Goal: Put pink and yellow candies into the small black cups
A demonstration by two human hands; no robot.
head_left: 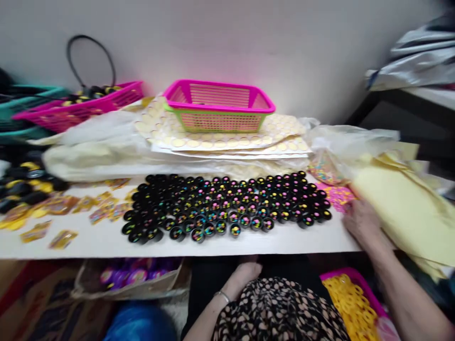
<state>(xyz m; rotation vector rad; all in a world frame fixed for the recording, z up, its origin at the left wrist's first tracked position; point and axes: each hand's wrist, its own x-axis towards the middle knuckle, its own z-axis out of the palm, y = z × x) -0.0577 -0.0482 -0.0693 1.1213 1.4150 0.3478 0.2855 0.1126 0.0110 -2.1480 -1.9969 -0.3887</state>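
Across the centre of the frame, small round black plastic cups point(224, 210) stand packed on a white tabletop point(277, 244), many holding tiny multicoloured pieces point(235, 230). Right of centre, the blurred right hand point(363, 220) is at the edge of a loose pile of tiny pink and yellow bits point(339, 195), beside pale yellow flat sheets point(405, 203); whether it grips anything, I cannot tell. At lower centre, the left hand point(250, 271) lies below the tabletop's front edge, partly hidden, its grip likewise impossible to tell.
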